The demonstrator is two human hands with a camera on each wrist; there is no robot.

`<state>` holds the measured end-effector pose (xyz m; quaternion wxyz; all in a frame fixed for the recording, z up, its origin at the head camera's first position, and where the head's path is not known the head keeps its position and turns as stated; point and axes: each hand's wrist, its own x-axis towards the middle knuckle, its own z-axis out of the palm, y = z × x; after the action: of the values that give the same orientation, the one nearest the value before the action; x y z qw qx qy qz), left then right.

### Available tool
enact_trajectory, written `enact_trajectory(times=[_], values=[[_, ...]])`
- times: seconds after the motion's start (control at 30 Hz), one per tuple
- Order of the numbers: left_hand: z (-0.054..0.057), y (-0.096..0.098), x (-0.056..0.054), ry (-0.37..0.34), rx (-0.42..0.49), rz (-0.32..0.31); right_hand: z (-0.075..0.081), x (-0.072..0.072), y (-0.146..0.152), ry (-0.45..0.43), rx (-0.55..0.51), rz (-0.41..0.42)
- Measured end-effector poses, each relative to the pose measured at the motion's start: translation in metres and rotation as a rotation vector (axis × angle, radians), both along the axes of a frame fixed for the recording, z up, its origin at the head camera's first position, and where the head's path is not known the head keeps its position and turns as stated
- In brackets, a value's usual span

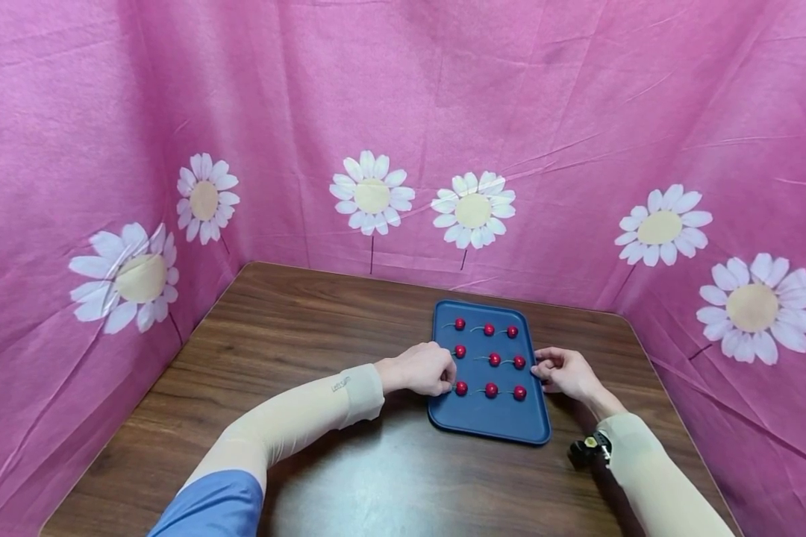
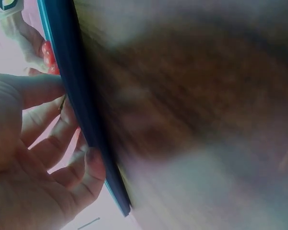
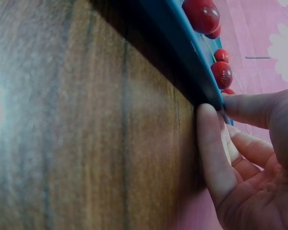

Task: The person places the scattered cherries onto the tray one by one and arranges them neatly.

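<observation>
A dark blue tray holds several red cherries, set out in three rows with their thin stems toward the left. Over the tray's left edge, my left hand pinches the stem of the front-left cherry. That stem shows between the fingers in the left wrist view, where the little finger lies against the tray's side. At the right edge, my right hand grips the rim between thumb and forefinger. The right wrist view has the forefinger low against the tray's outer side.
The tray lies on a brown wood-grain table, toward its right side. Pink cloth printed with white daisies hangs behind and at both sides. A small black device is strapped at the right wrist.
</observation>
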<state>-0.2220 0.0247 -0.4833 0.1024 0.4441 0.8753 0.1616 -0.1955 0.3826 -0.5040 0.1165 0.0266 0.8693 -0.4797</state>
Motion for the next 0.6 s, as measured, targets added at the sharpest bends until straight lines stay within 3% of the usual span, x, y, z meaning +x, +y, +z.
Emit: enact_trajectory(times=[0.17, 0.6], values=[[0.0, -0.0016, 0.0016, 0.01, 0.008, -0.018, 0.0014, -0.0014, 0.0012, -0.001, -0.003, 0.004], [0.0013, -0.0041, 0.0026, 0.03, -0.03, 0.029, -0.0006, -0.002, -0.0018, -0.001, 0.006, 0.011]])
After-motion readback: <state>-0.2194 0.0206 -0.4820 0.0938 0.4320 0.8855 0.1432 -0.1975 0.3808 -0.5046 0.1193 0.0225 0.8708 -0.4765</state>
